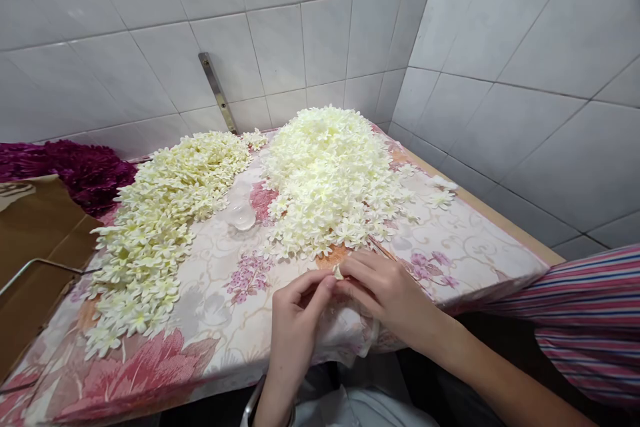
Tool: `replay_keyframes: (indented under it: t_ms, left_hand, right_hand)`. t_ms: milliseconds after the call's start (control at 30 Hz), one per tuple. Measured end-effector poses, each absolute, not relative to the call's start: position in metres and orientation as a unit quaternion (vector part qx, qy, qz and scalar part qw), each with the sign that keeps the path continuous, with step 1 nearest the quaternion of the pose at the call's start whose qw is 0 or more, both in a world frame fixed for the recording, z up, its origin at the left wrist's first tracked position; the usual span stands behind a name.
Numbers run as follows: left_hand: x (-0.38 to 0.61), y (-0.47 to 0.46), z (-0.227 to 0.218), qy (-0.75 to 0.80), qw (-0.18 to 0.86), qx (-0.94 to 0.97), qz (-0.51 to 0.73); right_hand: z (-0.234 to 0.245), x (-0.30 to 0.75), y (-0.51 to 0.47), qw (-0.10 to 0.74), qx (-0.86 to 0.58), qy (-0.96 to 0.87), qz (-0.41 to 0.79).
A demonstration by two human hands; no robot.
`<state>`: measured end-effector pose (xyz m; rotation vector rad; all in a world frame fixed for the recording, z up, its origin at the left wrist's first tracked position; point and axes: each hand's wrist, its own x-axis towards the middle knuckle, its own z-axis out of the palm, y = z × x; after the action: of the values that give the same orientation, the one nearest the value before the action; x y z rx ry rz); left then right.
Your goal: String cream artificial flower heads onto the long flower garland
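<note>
Grip clamped: left hand [296,313] and right hand [384,285] jointly pinch one small pale flower piece [338,272] above the surface's [210,260] near edge. Left, layered cream pile [167,203] appears completed; right, loose white heap [330,177] apparently remains.

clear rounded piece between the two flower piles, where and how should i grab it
Probably pinch the rounded near end of the clear, glassy-looking piece, coming from the person's side: the pile of cream flowers flanks it on the left and the heaped pile of white flowers on the right. Its rounded end bulges toward the person.
</note>
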<state>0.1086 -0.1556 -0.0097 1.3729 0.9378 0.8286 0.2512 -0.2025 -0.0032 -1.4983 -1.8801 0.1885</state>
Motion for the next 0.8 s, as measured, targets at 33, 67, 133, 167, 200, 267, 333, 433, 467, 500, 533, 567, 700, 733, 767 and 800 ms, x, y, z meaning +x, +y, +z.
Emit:
replay_keyframes:
  t_ms: [33, 67, 133, 167, 200, 267, 333, 433, 467, 500, 533, 567, 700, 733, 767, 800]
  left_hand:
    - [0.109, -0.156, -0.008, 0.402, 0.604, 0.591, 0.354]
    - [0.109, -0.156, -0.007, 0.401, 0.609, 0.587, 0.352]
    - [0.109, -0.156, -0.007, 0.404, 0.616, 0.577, 0.353]
    - [0.109, -0.157, -0.007, 0.406, 0.616, 0.574, 0.356]
    - [0.109, -0.157, -0.008, 0.407, 0.615, 0.573, 0.358]
    - [0.109, -0.157, -0.009, 0.406, 0.609, 0.580, 0.358]
    - [0.109, -0.157, -0.009, 0.405, 0.603, 0.586, 0.359]
    - [0.110, -0.158, -0.008, 0.411, 0.598, 0.580, 0.371]
    - [0.110, -0.157, -0.008, 0.413, 0.597, 0.576, 0.375]
    - [0.111, -0.157, -0.008, 0.414, 0.597, 0.573, 0.379]
    - [0.111, -0.157, -0.009, 0.415, 0.598, 0.569, 0.383]
    - [0.110, -0.157, -0.009, 0.414, 0.600, 0.566, 0.386]
    - [0.109, -0.155, -0.010, 0.402, 0.614, 0.552, 0.394]
    - [0.109, -0.156, -0.010, 0.399, 0.617, 0.553, 0.393]
    - [0.109, -0.156, -0.010, 0.398, 0.617, 0.554, 0.392]
    - [0.109, -0.156, -0.010, 0.404, 0.613, 0.551, 0.397]
  right_hand:
    - [-0.004, 0.253, -0.202, 0.367, -0.580, -0.722, 0.090]
    - [-0.004, 0.254, -0.201, 0.377, -0.582, -0.712, 0.113]
    - [-0.003, 0.257, -0.202, 0.390, -0.588, -0.690, 0.159]
    - [-0.003, 0.258, -0.202, 0.393, -0.590, -0.681, 0.182]
    - [-0.003, 0.258, -0.203, 0.394, -0.591, -0.674, 0.202]
    - [-0.003, 0.259, -0.204, 0.395, -0.591, -0.663, 0.235]
    - [-0.003, 0.259, -0.205, 0.398, -0.593, -0.652, 0.254]
    - [-0.002, 0.257, -0.206, 0.414, -0.596, -0.647, 0.233]
    - [-0.002, 0.255, -0.206, 0.421, -0.595, -0.651, 0.211]
    - [-0.002, 0.253, -0.205, 0.426, -0.591, -0.659, 0.188]
    - [-0.003, 0.252, -0.204, 0.431, -0.587, -0.665, 0.167]
    - [-0.004, 0.250, -0.204, 0.439, -0.587, -0.663, 0.153]
    - [-0.005, 0.247, -0.201, 0.480, -0.624, -0.575, 0.221]
    - [-0.005, 0.247, -0.202, 0.481, -0.619, -0.562, 0.265]
    - [-0.004, 0.247, -0.202, 0.478, -0.605, -0.558, 0.307]
    - [-0.004, 0.247, -0.202, 0.478, -0.589, -0.557, 0.338]
